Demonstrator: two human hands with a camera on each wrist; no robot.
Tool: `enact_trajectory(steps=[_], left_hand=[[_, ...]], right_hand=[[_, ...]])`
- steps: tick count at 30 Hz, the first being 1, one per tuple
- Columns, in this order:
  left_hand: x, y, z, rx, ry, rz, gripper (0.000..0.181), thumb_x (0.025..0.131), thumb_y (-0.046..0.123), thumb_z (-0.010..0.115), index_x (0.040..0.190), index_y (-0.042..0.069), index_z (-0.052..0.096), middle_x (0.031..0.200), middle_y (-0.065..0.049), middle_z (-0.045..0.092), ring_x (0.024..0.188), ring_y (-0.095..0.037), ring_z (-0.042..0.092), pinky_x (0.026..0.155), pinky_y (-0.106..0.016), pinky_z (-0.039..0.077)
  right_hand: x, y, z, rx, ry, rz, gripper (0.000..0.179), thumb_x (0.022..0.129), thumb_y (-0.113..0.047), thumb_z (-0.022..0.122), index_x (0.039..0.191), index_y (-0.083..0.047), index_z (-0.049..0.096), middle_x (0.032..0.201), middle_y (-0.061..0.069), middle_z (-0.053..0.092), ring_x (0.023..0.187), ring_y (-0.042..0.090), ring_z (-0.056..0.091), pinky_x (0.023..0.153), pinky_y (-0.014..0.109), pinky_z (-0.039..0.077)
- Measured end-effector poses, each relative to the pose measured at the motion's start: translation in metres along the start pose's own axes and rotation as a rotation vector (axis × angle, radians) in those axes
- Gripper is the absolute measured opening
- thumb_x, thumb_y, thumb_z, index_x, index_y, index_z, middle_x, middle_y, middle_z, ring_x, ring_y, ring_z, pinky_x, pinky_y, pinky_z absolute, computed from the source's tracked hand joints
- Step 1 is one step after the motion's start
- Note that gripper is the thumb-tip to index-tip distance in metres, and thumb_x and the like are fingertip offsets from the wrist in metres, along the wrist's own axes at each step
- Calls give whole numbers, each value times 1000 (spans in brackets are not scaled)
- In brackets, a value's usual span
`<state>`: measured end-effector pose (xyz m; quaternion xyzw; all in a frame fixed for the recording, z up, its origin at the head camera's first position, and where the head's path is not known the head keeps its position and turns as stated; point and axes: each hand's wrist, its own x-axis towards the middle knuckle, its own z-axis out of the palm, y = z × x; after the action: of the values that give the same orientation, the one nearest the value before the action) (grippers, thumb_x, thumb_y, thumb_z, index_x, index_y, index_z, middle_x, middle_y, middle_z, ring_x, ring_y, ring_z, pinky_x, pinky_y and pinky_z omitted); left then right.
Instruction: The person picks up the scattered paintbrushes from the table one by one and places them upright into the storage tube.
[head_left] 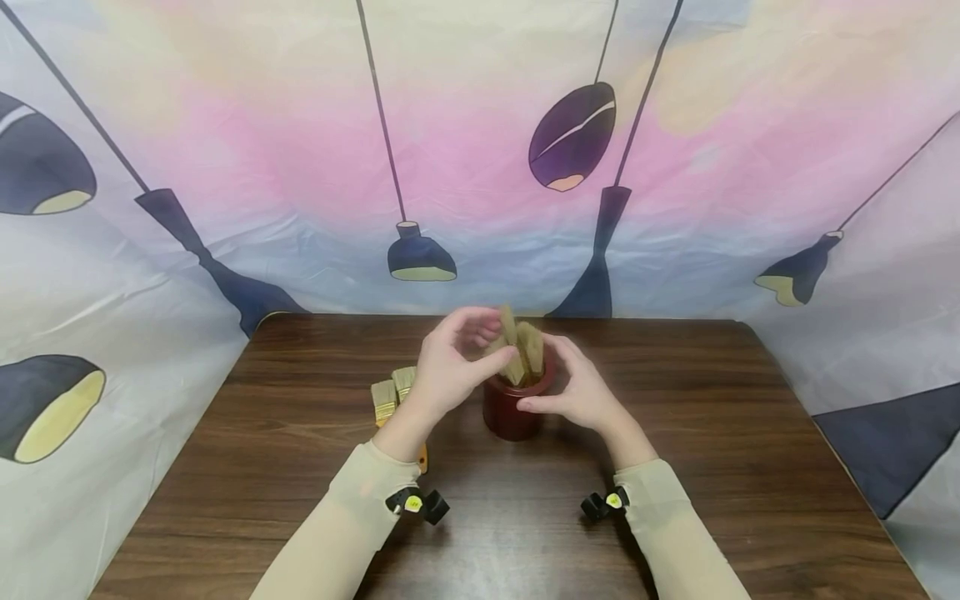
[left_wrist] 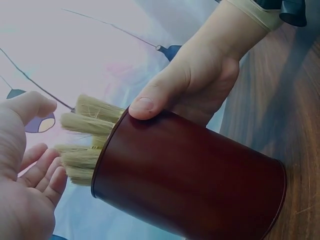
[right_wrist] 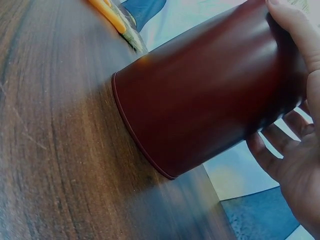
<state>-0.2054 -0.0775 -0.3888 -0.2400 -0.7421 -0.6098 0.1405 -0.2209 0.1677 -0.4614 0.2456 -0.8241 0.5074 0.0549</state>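
A dark red cylindrical cup [head_left: 512, 419] stands on the table, holding several paintbrushes [head_left: 531, 346] with pale bristles up. My right hand [head_left: 581, 390] grips its rim and side, the thumb in front and the fingers behind, as the right wrist view shows on the cup wall [right_wrist: 200, 100]. Beside the bristles [left_wrist: 82, 160] is my left hand [head_left: 457, 358], thumb and fingers spread apart and holding nothing. Whether its fingertips touch the bristles I cannot tell. The brush handles are hidden inside the cup.
More paintbrushes [head_left: 385, 400] with orange handles lie on the brown wooden table [head_left: 300, 467], left of the cup and partly behind my left forearm. A printed cloth [head_left: 480, 167] with lamp pictures hangs behind the table and at both sides.
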Motion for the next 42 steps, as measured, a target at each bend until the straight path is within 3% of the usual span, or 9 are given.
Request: enact_trajectory(steps=[9,16,19,24,29,35,42], left_hand=[[-6,-7,-17,8,6,2,47,88,3,90,131,-3,70,122,-21,75,110,-37,71,93,-37,58],[-26,-20,-47,62,11,-76,51,90,5,90,136,4,68,130,-12,74,113,-34,71,95,-34,58],[-40,-28,-67,161,11,-134,52,92,11,90,139,5,67,132,-10,74,115,-31,70,97,-39,58],[-68,-42,-99,407,3,-268,59,94,23,89,144,4,64,138,-14,72,119,-30,69,99,-54,56],[-95,-55,-119,593,-15,-386,64,93,28,89,144,0,63,129,-19,72,105,-31,69,89,-49,56],[-117,-59,-125,680,-18,-450,73,88,33,94,139,-6,60,124,-21,69,101,-31,67,86,-48,55],[-125,-62,-119,745,-60,-535,89,83,46,96,138,-9,54,122,-25,65,113,-41,63,96,-58,51]], right_hand=[[0,0,-1,13,-10,18,101,74,-25,104,160,-14,52,156,6,56,145,29,52,119,58,41],[-1,1,-1,20,-14,24,101,74,-24,104,160,-14,52,156,7,56,144,29,52,119,59,41],[0,0,-1,21,-19,28,102,74,-24,104,160,-13,52,156,7,56,146,29,51,120,59,40],[0,1,0,10,-23,36,102,74,-26,104,161,-13,51,158,8,54,147,30,51,121,59,39],[0,0,0,11,-28,49,104,74,-27,104,162,-13,50,159,8,54,148,30,50,122,59,38],[0,-1,2,20,-35,50,102,76,-26,103,162,-15,50,159,6,54,148,29,50,121,59,39],[-2,-1,1,25,-37,63,102,76,-24,103,163,-17,49,160,5,52,148,30,49,120,60,39]])
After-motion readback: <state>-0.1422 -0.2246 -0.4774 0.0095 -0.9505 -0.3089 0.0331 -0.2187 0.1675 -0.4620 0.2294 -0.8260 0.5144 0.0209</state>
